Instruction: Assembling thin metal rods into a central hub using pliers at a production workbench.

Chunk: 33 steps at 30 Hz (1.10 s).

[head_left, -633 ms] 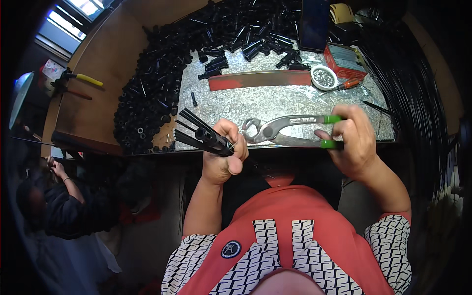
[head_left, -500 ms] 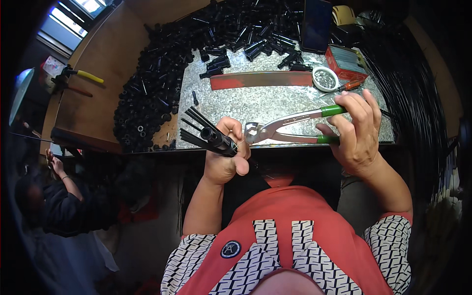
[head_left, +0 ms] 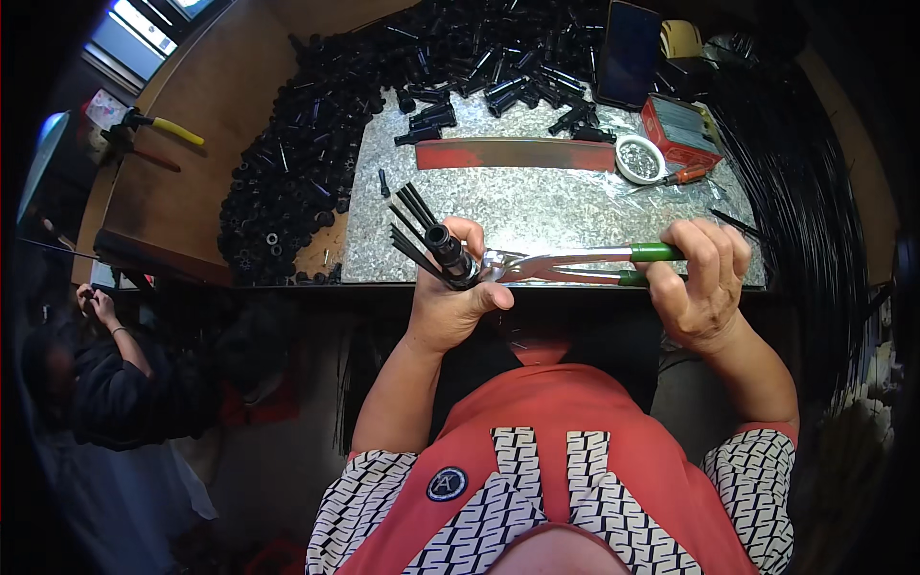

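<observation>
My left hand is closed round a black umbrella part, a hub with several thin black ribs fanning to the upper left. In my right hand are the green handles of steel end-cutting pincers, with the fingers wrapped over both grips. The pincers lie nearly level, their handles close together. Their jaws meet the near side of the hub beside my left thumb and fingers. Exactly what the jaws bite on is too small to make out.
Black tubular parts are heaped at the back and left of the metal-topped table. A red-brown bar, a white bowl, an orange-handled screwdriver and a red box lie behind my hands. Black rods bundle at right; a person sits at left.
The pincers' handles have come closer together as my right hand closed and lowered slightly. My left hand has shifted a little right and up with the hub.
</observation>
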Each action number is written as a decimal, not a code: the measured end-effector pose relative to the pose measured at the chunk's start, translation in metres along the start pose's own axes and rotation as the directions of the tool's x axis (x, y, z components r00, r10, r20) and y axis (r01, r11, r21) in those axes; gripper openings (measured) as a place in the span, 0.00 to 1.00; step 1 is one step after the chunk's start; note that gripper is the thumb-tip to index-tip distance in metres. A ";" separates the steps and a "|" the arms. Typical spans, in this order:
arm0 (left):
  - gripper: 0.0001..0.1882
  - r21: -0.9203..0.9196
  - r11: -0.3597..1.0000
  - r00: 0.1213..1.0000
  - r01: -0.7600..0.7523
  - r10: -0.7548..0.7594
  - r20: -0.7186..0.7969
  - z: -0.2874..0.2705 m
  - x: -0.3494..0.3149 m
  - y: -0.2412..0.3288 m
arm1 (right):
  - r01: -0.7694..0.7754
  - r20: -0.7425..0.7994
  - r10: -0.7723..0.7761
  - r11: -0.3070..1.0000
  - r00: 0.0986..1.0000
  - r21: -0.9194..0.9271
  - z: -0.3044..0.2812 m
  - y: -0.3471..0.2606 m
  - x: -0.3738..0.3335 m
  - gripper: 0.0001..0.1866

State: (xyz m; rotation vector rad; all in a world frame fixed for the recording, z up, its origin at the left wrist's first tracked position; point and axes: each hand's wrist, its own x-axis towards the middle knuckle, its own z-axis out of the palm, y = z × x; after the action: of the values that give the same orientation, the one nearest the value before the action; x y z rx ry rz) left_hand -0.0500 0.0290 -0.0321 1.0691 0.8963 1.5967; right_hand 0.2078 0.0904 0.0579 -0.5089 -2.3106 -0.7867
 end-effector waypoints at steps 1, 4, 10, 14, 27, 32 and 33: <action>0.39 -0.001 1.000 1.000 -0.001 0.001 -0.001 0.001 -0.001 0.002 | 0.015 0.026 -0.015 1.000 1.000 0.013 -0.001 0.000 0.000 0.13; 0.34 -0.025 0.998 0.999 0.054 -0.054 -0.001 0.005 -0.001 0.007 | 0.020 0.019 -0.020 1.000 1.000 0.002 0.000 0.000 -0.001 0.12; 0.33 0.008 0.999 0.999 0.040 -0.040 -0.016 0.005 -0.003 0.007 | 0.021 0.023 -0.021 1.000 1.000 -0.004 -0.002 -0.002 -0.001 0.12; 0.34 0.006 0.999 0.999 0.038 -0.038 -0.036 0.001 -0.007 0.003 | 0.020 0.062 -0.022 0.999 0.998 0.037 -0.006 -0.003 0.002 0.13; 0.39 -0.049 0.991 0.974 -0.123 0.130 0.185 0.009 -0.016 0.019 | -0.966 0.816 -0.528 -0.219 0.235 0.136 -0.011 0.003 -0.009 0.13; 0.29 0.093 0.974 0.944 -0.207 0.173 0.281 0.010 -0.008 0.022 | -0.914 0.648 -0.737 -0.374 0.191 -0.156 -0.003 -0.003 -0.032 0.15; 0.29 0.107 0.972 0.948 -0.207 0.173 0.265 0.006 -0.011 0.021 | -0.918 0.633 -0.750 -0.365 0.192 -0.154 -0.006 -0.003 -0.022 0.15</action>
State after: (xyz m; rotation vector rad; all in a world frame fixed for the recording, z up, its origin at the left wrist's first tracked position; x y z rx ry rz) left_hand -0.0492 0.0140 -0.0134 1.4575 0.7514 1.5258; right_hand 0.2249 0.0808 0.0457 -0.8288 -1.6406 3.0221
